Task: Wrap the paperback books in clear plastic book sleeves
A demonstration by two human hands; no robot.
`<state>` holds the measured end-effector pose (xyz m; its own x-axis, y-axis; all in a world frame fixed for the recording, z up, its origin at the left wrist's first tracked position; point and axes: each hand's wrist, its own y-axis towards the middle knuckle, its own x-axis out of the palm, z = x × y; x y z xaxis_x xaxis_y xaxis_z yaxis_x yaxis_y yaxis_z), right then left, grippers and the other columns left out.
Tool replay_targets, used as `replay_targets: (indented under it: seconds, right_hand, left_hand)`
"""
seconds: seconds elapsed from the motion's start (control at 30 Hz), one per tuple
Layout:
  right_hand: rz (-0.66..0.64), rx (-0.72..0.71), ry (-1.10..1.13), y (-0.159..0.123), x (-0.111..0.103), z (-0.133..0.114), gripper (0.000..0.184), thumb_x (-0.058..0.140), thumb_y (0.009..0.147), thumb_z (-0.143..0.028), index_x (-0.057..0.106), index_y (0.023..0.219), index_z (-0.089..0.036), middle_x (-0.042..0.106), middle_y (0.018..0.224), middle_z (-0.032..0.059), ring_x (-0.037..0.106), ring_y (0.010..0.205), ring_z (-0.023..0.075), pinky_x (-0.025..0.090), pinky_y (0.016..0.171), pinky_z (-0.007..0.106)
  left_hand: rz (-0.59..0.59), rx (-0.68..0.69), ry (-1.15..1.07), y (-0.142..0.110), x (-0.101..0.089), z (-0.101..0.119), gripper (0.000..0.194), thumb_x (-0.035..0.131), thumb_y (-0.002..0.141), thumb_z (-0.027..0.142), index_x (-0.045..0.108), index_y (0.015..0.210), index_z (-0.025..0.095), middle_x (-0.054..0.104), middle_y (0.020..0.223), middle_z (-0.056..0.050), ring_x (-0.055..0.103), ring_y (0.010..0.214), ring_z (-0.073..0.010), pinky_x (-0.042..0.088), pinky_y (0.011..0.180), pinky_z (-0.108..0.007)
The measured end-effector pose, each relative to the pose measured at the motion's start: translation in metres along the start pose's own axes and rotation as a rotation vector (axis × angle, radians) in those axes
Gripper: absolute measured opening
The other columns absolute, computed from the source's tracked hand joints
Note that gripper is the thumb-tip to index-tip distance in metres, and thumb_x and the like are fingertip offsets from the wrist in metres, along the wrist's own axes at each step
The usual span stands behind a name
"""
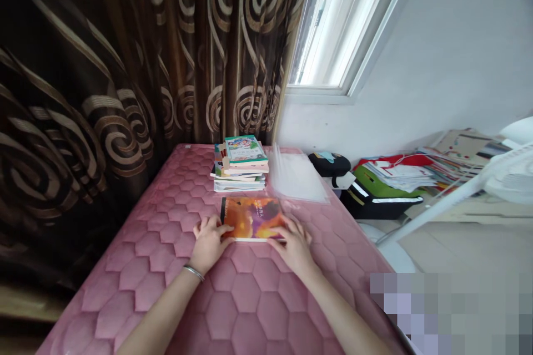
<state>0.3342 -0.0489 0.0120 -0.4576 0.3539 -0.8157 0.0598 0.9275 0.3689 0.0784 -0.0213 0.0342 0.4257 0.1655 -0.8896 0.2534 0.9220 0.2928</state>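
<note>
Both hands rest spread on the near corners of an orange book [251, 217]: the left hand [209, 243] at its near-left corner, the right hand [293, 243] at its near-right, fingers flat rather than clenched (a bangle circles the left wrist). The book lies flat on the pink quilted surface [166, 244]. Just beyond the hands stands a stack of books [240, 163], with clear plastic sleeves [297, 177] to its right near the surface's right edge. Open quilt stretches left of the hands.

Both forearms reach forward, bare, and come closer together toward the hands. The left hand [210, 244] lies palm down with fingers spread, a thin bangle on its wrist. The right hand [295, 244] also lies flat, fingers loosely apart.
</note>
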Motion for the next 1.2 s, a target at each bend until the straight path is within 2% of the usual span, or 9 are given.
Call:
replay_targets:
  seconds: [0.17,0.33,0.47,0.57,0.67,0.77,0.83,1.0,1.2]
  right_hand:
    - [-0.114,0.035,0.272,0.0,-0.02,0.037,0.023,0.06,0.082,-0.036,0.07,0.1,-0.029,0.07,0.104,0.0036,0.063,0.1,0.0239,0.047,0.092,0.039]
    - [-0.136,0.01,0.346,0.001,-0.021,0.048,0.025,0.056,0.083,-0.033,0.071,0.103,-0.028,0.07,0.106,0.0032,0.061,0.103,0.023,0.045,0.096,0.039]
    - [-0.203,-0.024,0.308,0.005,-0.021,0.054,0.027,0.056,0.084,-0.04,0.07,0.104,-0.028,0.068,0.11,0.0044,0.06,0.106,0.024,0.045,0.095,0.04]
    - [-0.212,-0.051,0.217,0.021,-0.02,0.047,0.026,0.057,0.083,-0.043,0.071,0.099,-0.028,0.064,0.119,0.0049,0.058,0.11,0.0246,0.046,0.094,0.04]
    - [-0.186,-0.1,0.064,0.05,-0.013,0.027,0.027,0.05,0.088,-0.036,0.069,0.105,-0.026,0.062,0.122,0.0065,0.052,0.12,0.0252,0.041,0.1,0.041]
    - [-0.3,-0.125,-0.105,0.086,0.001,0.002,0.035,0.044,0.094,-0.032,0.06,0.124,-0.024,0.057,0.133,0.0072,0.05,0.122,0.0243,0.034,0.104,0.041]
    - [-0.357,-0.115,-0.128,0.108,0.01,-0.01,0.037,0.043,0.095,-0.034,0.058,0.127,-0.025,0.056,0.135,0.0072,0.052,0.12,0.024,0.036,0.101,0.039]
    - [-0.421,-0.025,-0.168,0.131,0.013,-0.016,0.027,0.049,0.092,-0.037,0.068,0.108,-0.027,0.068,0.117,0.0066,0.06,0.108,0.0257,0.04,0.089,0.039]
    - [-0.431,0.078,-0.144,0.09,0.0,-0.007,0.03,0.058,0.086,-0.045,0.069,0.073,-0.021,0.073,0.079,0.0067,0.066,0.079,0.0223,0.04,0.067,0.028]
  left_hand:
    - [-0.083,-0.038,-0.076,-0.002,-0.009,-0.03,0.024,0.067,0.081,0.032,0.071,0.104,0.039,0.065,0.106,-0.002,0.054,0.103,-0.0249,0.031,0.097,-0.051]
    - [-0.151,-0.029,-0.122,0.001,-0.009,-0.032,0.027,0.066,0.083,0.032,0.07,0.109,0.037,0.068,0.111,-0.002,0.054,0.108,-0.0259,0.032,0.097,-0.049]
    - [-0.106,0.0,-0.046,-0.005,-0.01,-0.027,0.026,0.062,0.085,0.031,0.069,0.11,0.036,0.067,0.109,-0.003,0.055,0.106,-0.0247,0.033,0.095,-0.048]
    - [-0.004,0.031,0.089,-0.013,-0.007,-0.013,0.03,0.064,0.084,0.031,0.067,0.113,0.032,0.064,0.112,-0.006,0.053,0.107,-0.0257,0.033,0.095,-0.048]
    - [0.059,0.024,0.242,-0.014,-0.001,0.005,0.034,0.068,0.08,0.038,0.066,0.112,0.024,0.06,0.114,-0.01,0.05,0.108,-0.029,0.032,0.097,-0.052]
    - [0.061,-0.002,0.322,-0.008,0.005,0.019,0.032,0.07,0.079,0.039,0.066,0.106,0.022,0.059,0.117,-0.011,0.049,0.109,-0.0292,0.031,0.099,-0.053]
    - [0.052,-0.007,0.336,-0.004,0.007,0.022,0.03,0.071,0.078,0.039,0.066,0.103,0.022,0.059,0.116,-0.01,0.049,0.109,-0.0283,0.031,0.1,-0.052]
    - [0.027,-0.018,0.351,0.0,-0.002,0.012,0.023,0.069,0.08,0.037,0.068,0.1,0.025,0.061,0.113,-0.009,0.049,0.109,-0.0274,0.029,0.101,-0.051]
    - [-0.01,-0.252,0.304,0.033,-0.005,-0.017,0.036,0.064,0.082,0.025,0.062,0.118,0.025,0.059,0.119,-0.011,0.05,0.111,-0.0292,0.036,0.091,-0.046]
